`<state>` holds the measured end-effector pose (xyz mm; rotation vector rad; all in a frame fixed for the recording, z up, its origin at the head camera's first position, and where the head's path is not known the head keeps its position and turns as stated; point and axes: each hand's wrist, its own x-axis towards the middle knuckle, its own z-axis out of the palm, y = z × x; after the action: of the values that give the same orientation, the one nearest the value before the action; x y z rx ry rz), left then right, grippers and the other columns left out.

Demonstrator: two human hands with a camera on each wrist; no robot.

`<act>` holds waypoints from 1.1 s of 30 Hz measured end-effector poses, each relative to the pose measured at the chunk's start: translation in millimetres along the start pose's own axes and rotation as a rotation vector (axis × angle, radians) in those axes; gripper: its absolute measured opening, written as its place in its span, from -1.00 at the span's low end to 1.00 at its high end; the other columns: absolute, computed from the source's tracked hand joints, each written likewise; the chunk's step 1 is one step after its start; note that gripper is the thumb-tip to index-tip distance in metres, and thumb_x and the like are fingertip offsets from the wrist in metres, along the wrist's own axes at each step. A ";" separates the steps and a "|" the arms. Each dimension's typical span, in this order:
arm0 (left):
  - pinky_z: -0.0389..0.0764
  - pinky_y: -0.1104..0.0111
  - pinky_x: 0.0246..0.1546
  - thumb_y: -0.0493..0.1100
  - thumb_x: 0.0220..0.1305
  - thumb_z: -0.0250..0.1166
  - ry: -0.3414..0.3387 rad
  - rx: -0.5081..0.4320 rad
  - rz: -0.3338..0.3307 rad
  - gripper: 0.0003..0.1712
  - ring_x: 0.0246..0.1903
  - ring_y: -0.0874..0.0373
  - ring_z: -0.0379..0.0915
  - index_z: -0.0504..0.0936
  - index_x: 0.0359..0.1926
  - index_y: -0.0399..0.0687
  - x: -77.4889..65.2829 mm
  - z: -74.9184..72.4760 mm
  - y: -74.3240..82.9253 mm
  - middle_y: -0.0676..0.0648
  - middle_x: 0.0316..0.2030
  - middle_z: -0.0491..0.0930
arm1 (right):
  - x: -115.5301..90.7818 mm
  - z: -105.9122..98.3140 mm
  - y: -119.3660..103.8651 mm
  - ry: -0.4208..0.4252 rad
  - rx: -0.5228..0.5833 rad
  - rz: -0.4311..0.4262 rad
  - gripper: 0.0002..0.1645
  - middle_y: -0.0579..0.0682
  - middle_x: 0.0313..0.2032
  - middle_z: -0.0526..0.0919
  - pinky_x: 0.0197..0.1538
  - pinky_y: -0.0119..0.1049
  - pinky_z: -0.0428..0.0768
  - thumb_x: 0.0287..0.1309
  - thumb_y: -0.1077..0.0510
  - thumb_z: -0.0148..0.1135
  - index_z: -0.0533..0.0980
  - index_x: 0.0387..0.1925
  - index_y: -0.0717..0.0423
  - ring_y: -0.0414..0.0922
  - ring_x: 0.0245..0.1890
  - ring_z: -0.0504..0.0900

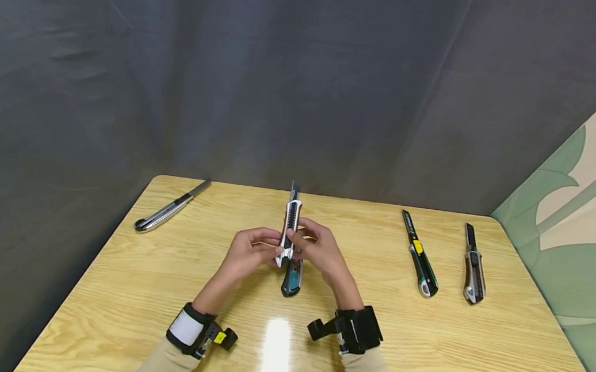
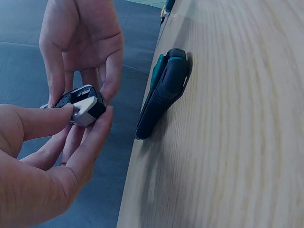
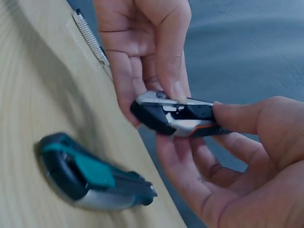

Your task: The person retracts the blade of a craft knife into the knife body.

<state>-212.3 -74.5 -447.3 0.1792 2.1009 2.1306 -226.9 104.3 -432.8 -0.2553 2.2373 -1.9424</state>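
Observation:
Both hands hold a silver-and-black utility knife above the middle of the table, its far end pointing away from me. The left hand pinches its near end, thumb on top and fingers beneath, as the left wrist view shows. Along the body, the right hand grips it with the thumb on the upper face. A narrow blade strip shows past the far end. Under the hands a teal-and-black utility knife lies on the wood, apart from both; the head view shows only its near part.
A slim silver utility knife lies at the table's far left. To the right lie a black-and-green one with a yellow slider and a brown-grey one. A dark curtain hangs behind the wooden table.

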 end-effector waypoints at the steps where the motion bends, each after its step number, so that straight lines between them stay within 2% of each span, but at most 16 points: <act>1: 0.66 -0.20 -0.22 -0.38 0.09 0.33 -0.003 0.000 -0.002 -0.74 -0.32 -0.09 0.61 0.64 -0.14 -0.20 -0.1 0.0 -0.1 -0.30 -0.21 0.59 | -0.4 -0.4 1.3 0.010 0.010 -0.001 -0.64 0.20 -0.19 0.55 -0.21 0.02 0.75 0.20 0.02 0.22 0.53 0.05 -0.12 0.01 -0.28 0.62; 6: 0.68 -0.15 -0.22 -0.36 0.10 0.33 -0.012 0.021 0.013 -0.73 -0.31 -0.06 0.62 0.65 -0.12 -0.19 -0.3 2.1 -0.8 -0.29 -0.20 0.60 | -1.8 -2.3 4.5 0.037 0.060 -0.005 -0.64 0.21 -0.20 0.54 -0.22 0.01 0.75 0.17 0.05 0.26 0.54 0.03 -0.11 0.04 -0.31 0.63; 14: 0.77 0.16 -0.34 -0.41 0.05 0.35 -0.013 -0.007 0.016 -0.70 -0.29 -0.07 0.62 0.64 -0.13 -0.25 1.7 5.4 -1.6 -0.33 -0.20 0.57 | -3.0 -3.1 -0.9 0.043 0.060 -0.001 -0.62 0.21 -0.23 0.46 -0.27 -0.05 0.76 0.16 0.17 0.26 0.53 0.05 -0.02 0.01 -0.35 0.59; 23: 0.76 0.08 -0.30 -0.42 0.05 0.35 -0.032 -0.047 -0.007 -0.69 -0.30 -0.11 0.62 0.63 -0.11 -0.27 -1.6 6.5 -2.9 -0.32 -0.22 0.58 | -6.3 -6.6 -1.5 -0.007 0.059 0.004 -0.56 0.27 -0.18 0.43 -0.21 0.04 0.74 0.14 0.20 0.26 0.50 0.09 0.03 0.04 -0.30 0.57; 29: 0.77 0.15 -0.32 -0.43 0.05 0.34 -0.030 -0.059 -0.012 -0.69 -0.30 -0.11 0.62 0.63 -0.11 -0.27 -2.1 4.4 -1.9 -0.30 -0.24 0.57 | -5.2 -6.2 -1.7 -0.013 0.040 0.003 -0.53 0.25 -0.17 0.47 -0.22 -0.04 0.76 0.11 0.23 0.28 0.51 0.09 -0.04 0.02 -0.29 0.61; 33: 0.76 0.10 -0.31 -0.43 0.05 0.33 -0.037 -0.073 -0.013 -0.70 -0.32 -0.12 0.62 0.63 -0.12 -0.27 -1.7 3.7 -2.1 -0.31 -0.25 0.57 | -5.1 -5.8 -1.9 -0.013 0.028 0.005 -0.52 0.23 -0.18 0.49 -0.21 0.00 0.75 0.08 0.26 0.27 0.51 0.09 -0.04 0.01 -0.31 0.61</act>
<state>-209.9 -71.2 -449.3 0.1946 1.9951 2.1748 -223.2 110.9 -430.1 -0.2573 2.1994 -1.9619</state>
